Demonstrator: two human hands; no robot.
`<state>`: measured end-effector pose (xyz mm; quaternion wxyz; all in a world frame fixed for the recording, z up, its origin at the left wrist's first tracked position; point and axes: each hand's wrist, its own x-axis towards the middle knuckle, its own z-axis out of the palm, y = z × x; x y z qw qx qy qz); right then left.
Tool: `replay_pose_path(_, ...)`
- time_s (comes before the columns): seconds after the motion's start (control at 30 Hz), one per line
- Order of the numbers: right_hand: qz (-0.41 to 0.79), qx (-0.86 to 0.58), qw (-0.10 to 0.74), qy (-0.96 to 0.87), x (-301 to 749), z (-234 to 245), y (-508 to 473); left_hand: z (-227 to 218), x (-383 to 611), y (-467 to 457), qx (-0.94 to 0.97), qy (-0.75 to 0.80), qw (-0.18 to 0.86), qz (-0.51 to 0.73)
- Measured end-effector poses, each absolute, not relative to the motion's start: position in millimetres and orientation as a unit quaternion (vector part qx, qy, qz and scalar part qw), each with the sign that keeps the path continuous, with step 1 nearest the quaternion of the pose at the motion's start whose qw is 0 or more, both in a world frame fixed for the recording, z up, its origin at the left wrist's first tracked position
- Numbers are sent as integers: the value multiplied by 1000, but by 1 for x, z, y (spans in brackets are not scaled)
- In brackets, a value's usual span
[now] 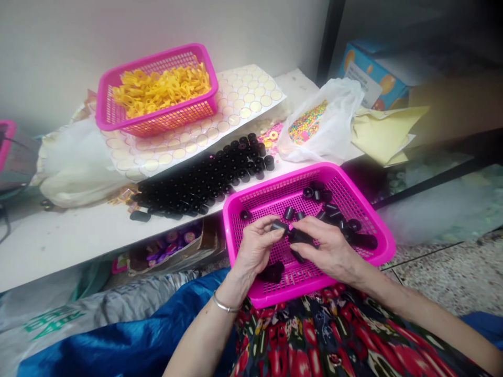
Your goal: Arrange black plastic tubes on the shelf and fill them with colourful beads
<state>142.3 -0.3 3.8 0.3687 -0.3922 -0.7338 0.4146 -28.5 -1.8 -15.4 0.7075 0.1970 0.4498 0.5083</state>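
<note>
My left hand (259,242) pinches a small black cylinder (279,226) above the pink basket (251,196) on my lap. Close beside it, my right hand (323,244) is closed on a larger black cylindrical piece (302,236), and the two pieces meet or nearly meet end to end. A bit of pink shows between them near my right fingertips. Inside the basket lie several loose black cylinders (332,212) and a longer black piece (364,241). On the shelf ahead, many black cylinders (204,175) stand upright in packed rows.
A pink basket of yellow plastic pieces (163,86) sits on sheets of round stickers (251,91) at the back. To the right are a white bag of colourful beads (310,123), yellow paper (383,133) and a blue box (371,76). Under the white shelf (58,235) stands a carton (184,248).
</note>
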Motion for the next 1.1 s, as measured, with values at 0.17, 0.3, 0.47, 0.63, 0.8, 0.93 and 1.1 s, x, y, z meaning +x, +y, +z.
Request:
replay_pose_path(0.17,399,-411,368,-732,141,2,0,-15,-27,-3,230,463,676,525)
replay_pose_path(0.3,401,-408,352,-741,141,2,1,-15,-28,-4,221,465,680,523)
replay_pose_path(0.47,410,-408,342,-741,141,2,-1,-19,-28,-6,175,463,713,497)
replay_pose_path(0.63,397,-427,343,-737,139,-3,-3,-19,-23,-12,274,499,651,502)
replay_pose_path(0.8,394,-453,376,-706,135,-14,-4,-12,-13,-24,436,539,558,457)
replay_pose_path(0.93,441,-445,401,-668,131,-19,-10,-6,-7,-35,510,536,487,465)
replay_pose_path(1.1,515,-370,384,-671,131,-12,-3,0,-35,-36,512,592,371,500)
